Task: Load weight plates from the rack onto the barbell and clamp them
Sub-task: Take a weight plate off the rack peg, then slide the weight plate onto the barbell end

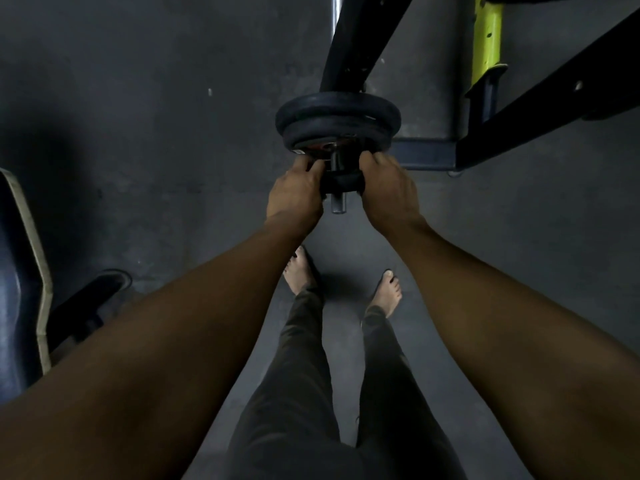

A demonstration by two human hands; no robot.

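Two dark round weight plates sit stacked on the barbell sleeve, whose bare metal end points toward me. Nearer to me on the sleeve is a small dark plate. My left hand grips its left edge and my right hand grips its right edge, fingers curled round the rim. A gap of bare sleeve shows between the small plate and the two larger ones. The dim light hides finer detail of the small plate.
A black rack upright rises behind the plates, with a black frame beam and a yellow-green post at the right. A padded bench stands at the left edge. My bare feet stand on the dark floor below.
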